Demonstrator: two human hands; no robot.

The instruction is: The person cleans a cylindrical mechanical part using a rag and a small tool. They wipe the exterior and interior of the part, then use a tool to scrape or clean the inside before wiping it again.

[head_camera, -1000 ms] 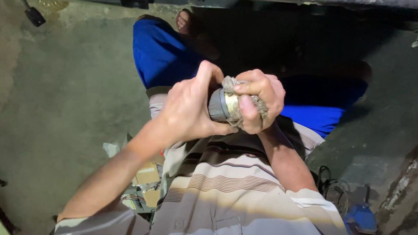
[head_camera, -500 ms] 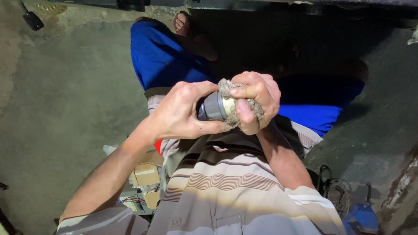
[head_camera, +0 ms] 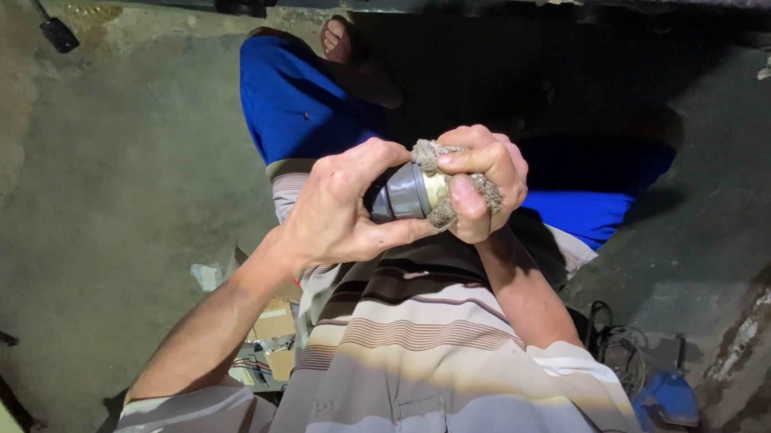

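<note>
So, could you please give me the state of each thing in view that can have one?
left hand: closed around the grey end of the cylinder.
right hand: gripping the rag against the cylinder.
grey cylindrical part: held level between both hands, far end hidden.
frayed rag: bunched around the cylinder's pale end.
cardboard boxes: lying on the floor.
cables: coiled on the floor.

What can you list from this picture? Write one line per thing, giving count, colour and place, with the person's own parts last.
Cylindrical part: one, grey, between both hands.
Rag: one, dirty beige, pressed on the part's end.
Cardboard boxes: a few, brown, floor lower left.
Blue object: one, floor lower right.
Cable coil: one, dark, floor right.
Black tool: one, floor top left.
Concrete floor: grey, stained.
Left hand: grip around the part.
Right hand: grip on the rag.
</note>
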